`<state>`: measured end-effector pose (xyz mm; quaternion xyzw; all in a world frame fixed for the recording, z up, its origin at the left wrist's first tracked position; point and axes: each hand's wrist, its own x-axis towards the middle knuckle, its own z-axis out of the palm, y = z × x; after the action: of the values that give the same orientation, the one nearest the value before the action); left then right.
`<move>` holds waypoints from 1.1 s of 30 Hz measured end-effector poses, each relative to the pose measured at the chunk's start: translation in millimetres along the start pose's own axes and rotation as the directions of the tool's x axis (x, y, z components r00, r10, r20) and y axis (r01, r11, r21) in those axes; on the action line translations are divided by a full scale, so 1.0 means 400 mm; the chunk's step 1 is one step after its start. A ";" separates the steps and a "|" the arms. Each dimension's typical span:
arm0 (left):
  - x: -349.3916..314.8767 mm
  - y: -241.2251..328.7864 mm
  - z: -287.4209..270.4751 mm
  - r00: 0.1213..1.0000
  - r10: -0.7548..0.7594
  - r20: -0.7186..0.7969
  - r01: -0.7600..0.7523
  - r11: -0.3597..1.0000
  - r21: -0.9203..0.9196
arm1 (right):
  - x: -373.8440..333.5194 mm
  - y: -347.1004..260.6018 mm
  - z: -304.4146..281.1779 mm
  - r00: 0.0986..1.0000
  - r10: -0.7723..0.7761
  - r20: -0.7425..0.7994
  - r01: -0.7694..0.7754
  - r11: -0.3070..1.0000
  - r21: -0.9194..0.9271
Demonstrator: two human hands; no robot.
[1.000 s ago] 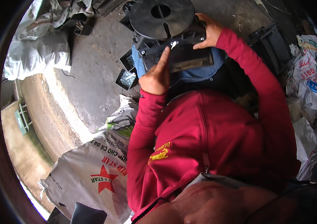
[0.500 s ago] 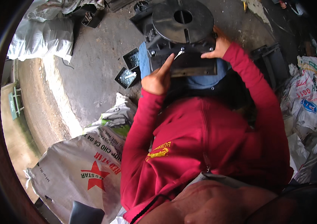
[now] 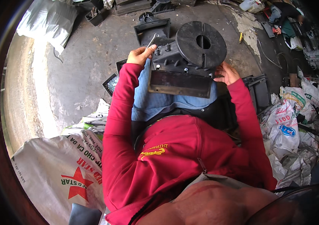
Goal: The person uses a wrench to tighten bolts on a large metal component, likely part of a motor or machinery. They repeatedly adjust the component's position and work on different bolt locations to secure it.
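I sit with the black machine base resting on my lap, its flat rusty plate toward me and its round slotted disc on the far side. My right hand is pressed against the base's right edge, fingers curled on it to steady it. My left hand is closed around a thin metal tool at the base's left corner, its tip just beside the bolts there. Several bolt heads show seated in the base's top, so I judge some fastening is in place; whether they are being tightened or loosened I cannot tell. Left of the base, on the concrete floor, lies a small tray of screws. Beyond the base stands another black frame, and farther off, white sacks.
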<state>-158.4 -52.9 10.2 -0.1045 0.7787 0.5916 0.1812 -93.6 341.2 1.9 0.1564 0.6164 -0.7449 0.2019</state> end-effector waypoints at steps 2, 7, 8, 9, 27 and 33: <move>0.007 -0.002 0.006 0.995 0.100 -0.004 -0.100 0.994 -0.038 | 0.027 -0.006 0.019 0.994 0.020 -0.111 -0.026 0.998 -0.055; 0.024 0.035 -0.002 0.988 -0.099 0.119 0.117 0.981 -0.152 | 0.092 0.002 -0.034 0.994 0.105 -0.007 -0.105 0.993 0.052; 0.035 0.042 -0.005 0.982 -0.106 0.159 0.138 0.970 -0.202 | 0.098 -0.011 -0.033 0.991 0.125 0.055 -0.130 0.987 0.095; 0.028 0.038 -0.007 0.983 -0.062 0.173 0.111 0.950 -0.292 | 0.100 -0.018 -0.030 0.983 0.142 0.118 -0.157 0.978 0.137; -0.143 -0.116 -0.015 0.808 0.589 -0.016 -0.432 0.575 -0.695 | -0.096 -0.057 0.111 0.613 -0.691 0.383 0.787 0.488 -0.379; -0.185 -0.218 0.000 0.896 0.442 -0.040 -0.361 0.673 -0.645 | -0.129 0.019 0.111 0.553 -0.748 0.368 0.735 0.230 -0.637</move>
<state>-58.1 -80.9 -37.0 0.0498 0.5221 0.8501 0.0465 -44.1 302.2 28.8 -0.2441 0.8581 -0.4308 -0.1358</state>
